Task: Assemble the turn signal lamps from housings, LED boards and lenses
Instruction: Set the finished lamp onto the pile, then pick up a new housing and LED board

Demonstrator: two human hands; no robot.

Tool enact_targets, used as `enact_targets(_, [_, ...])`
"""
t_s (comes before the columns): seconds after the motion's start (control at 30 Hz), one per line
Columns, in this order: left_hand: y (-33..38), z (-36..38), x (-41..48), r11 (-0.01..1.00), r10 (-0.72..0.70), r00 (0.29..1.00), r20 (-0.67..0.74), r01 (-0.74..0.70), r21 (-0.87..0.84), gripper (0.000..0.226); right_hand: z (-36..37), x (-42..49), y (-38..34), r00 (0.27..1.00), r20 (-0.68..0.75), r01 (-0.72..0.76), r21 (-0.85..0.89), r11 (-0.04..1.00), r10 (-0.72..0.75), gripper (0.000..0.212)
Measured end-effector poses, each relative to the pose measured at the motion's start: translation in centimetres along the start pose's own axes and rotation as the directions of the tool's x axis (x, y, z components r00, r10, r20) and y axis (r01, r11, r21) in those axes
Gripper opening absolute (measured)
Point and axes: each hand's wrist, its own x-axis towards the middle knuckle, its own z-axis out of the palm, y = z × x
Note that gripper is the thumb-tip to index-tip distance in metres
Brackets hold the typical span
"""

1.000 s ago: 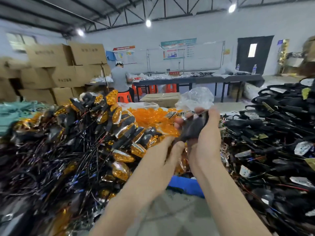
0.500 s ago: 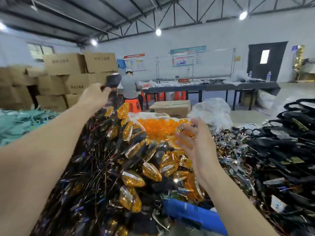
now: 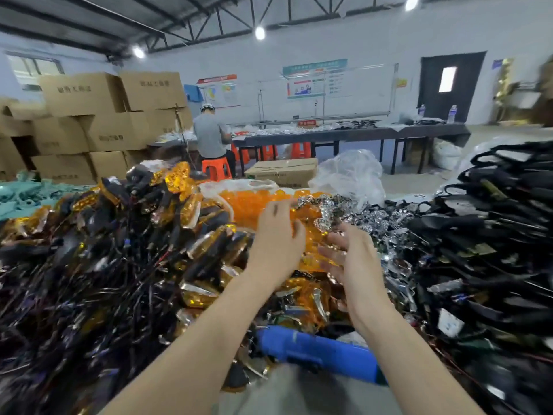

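A heap of orange lenses (image 3: 248, 205) lies in a white bag at the centre back. My left hand (image 3: 276, 244) hovers over it, fingers relaxed and holding nothing. My right hand (image 3: 356, 259) is beside it with fingers spread, also holding nothing, just short of a pile of shiny silver reflector parts (image 3: 338, 209). A large mound of assembled lamps (image 3: 119, 250) with amber lenses and black wires fills the left side. Black housings with cables (image 3: 493, 235) are stacked on the right.
A blue bin edge (image 3: 317, 351) sits near my body below the hands. A clear plastic bag (image 3: 350, 172) and a cardboard box (image 3: 282, 170) stand behind the lenses. Cardboard boxes are stacked at back left, and a person sits on an orange stool at a long table.
My left hand, which was raised far left holding a finished lamp, has come back to the centre without it. Both hands now hover over the orange lenses.
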Motion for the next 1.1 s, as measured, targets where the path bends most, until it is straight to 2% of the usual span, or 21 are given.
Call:
enact_targets(0.13, [3.9, 5.3, -2.3, 0.991, 0.118, 0.971, 0.206, -0.102, -0.089, 0.036, -4.3, 0.0, -0.5, 0.991, -0.132, 0.002, -0.075, 0.997, -0.012, 0.014])
enact_targets(0.27, [6.9, 9.7, -3.1, 0.991, 0.083, 0.909, 0.408, -0.031, -0.133, 0.03, -9.1, 0.0, -1.4, 0.966, -0.256, 0.009, -0.116, 0.993, -0.039, 0.019])
enact_targets(0.43, [9.9, 14.3, -3.0, 0.98, 0.029, 0.856, 0.516, 0.078, -0.185, 0.025, -14.2, 0.1, -2.7, 0.923, -0.372, 0.019, -0.219, 0.976, -0.102, 0.019])
enact_targets(0.47, [10.5, 15.2, -2.9, 0.98, 0.049, 0.847, 0.53, 0.061, -0.188, 0.029, -14.9, 0.1, -3.1, 0.916, -0.38, 0.029, -0.252, 0.967, -0.126, 0.019])
enact_targets(0.53, [11.2, 16.9, -3.0, 0.994, 0.111, 0.823, 0.557, -0.079, -0.08, 0.044, -16.2, 0.2, -3.8, 0.913, -0.361, 0.049, -0.363, 0.93, -0.189, 0.021])
enact_targets(0.63, [11.6, 18.6, -3.2, 0.951, 0.129, 0.772, 0.623, -0.275, 0.143, 0.062, -18.1, 0.2, -4.7, 0.929, -0.243, 0.062, -0.644, 0.762, -0.281, 0.026])
enact_targets(0.77, [10.9, 19.2, -2.8, 0.917, 0.161, 0.808, 0.567, -0.335, 0.217, 0.042, -20.0, 0.0, -5.6, 0.961, -0.069, 0.056, -0.898, 0.435, -0.267, 0.034])
enact_targets(0.83, [10.7, 18.5, -2.2, 0.944, 0.171, 0.825, 0.538, -0.293, 0.15, 0.033, -20.4, 0.0, -5.9, 0.969, 0.001, 0.066, -0.964, 0.257, -0.249, 0.037])
enact_targets(0.97, [11.0, 14.6, -0.7, 0.986, 0.167, 0.812, 0.559, -0.132, -0.103, 0.02, -19.1, -0.3, -6.5, 0.943, 0.129, 0.116, -0.991, -0.061, -0.308, 0.04])
enact_targets(1.07, [11.8, 9.6, 0.6, 0.965, 0.238, 0.855, 0.461, -0.152, -0.215, 0.017, -16.6, -0.5, -8.1, 0.885, 0.255, 0.163, -0.953, -0.255, -0.389, 0.044])
enact_targets(1.1, [12.2, 7.7, 1.1, 0.955, 0.27, 0.866, 0.42, -0.186, -0.229, 0.018, -15.7, -0.5, -8.9, 0.856, 0.301, 0.196, -0.941, -0.274, -0.421, 0.045])
